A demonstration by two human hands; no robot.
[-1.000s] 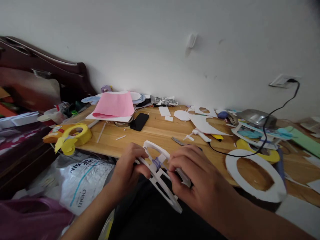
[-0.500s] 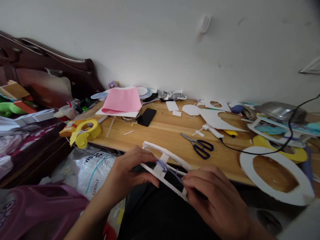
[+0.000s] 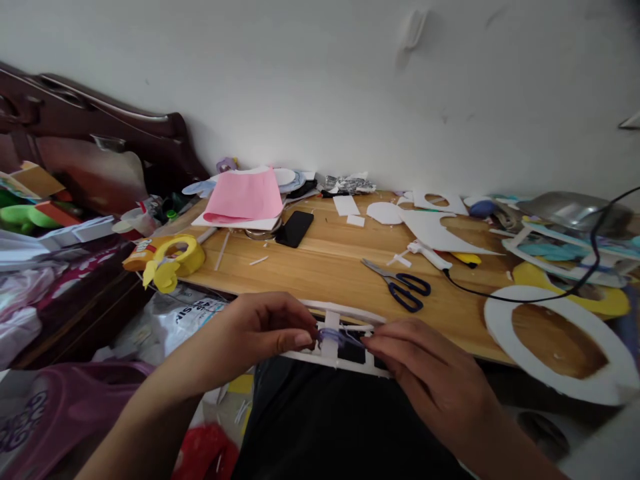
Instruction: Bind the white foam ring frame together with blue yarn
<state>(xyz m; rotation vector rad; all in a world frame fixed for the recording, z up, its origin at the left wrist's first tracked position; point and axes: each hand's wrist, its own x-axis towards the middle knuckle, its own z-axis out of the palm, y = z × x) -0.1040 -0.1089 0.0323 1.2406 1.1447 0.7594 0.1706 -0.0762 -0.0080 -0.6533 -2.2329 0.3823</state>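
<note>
A narrow white frame (image 3: pixel 350 365) with crossbars is level over my lap at the table's front edge. Purple cord (image 3: pixel 333 335) wraps around its middle crossbar. My left hand (image 3: pixel 265 333) covers the frame's left end, thumb and fingers closed at the cord's left side; their exact grip is partly hidden. Over the right end, my right hand (image 3: pixel 430 367) pinches the cord between thumb and forefinger. The frame's ends are hidden behind both hands. Blue-handled scissors (image 3: pixel 403 287) lie on the table just beyond.
On the wooden table (image 3: pixel 310 267) are a black phone (image 3: pixel 295 229), pink sheet (image 3: pixel 245 195), yellow tape roll (image 3: pixel 183 253) and white glue gun (image 3: pixel 429 256) with black cable. A white ring (image 3: pixel 500 327) overhangs the right front edge. White cutouts lie near the wall.
The frame has turned from a slant to nearly level. My left thumb has moved up from under the lower rail to the cord. My right hand still pinches the cord.
</note>
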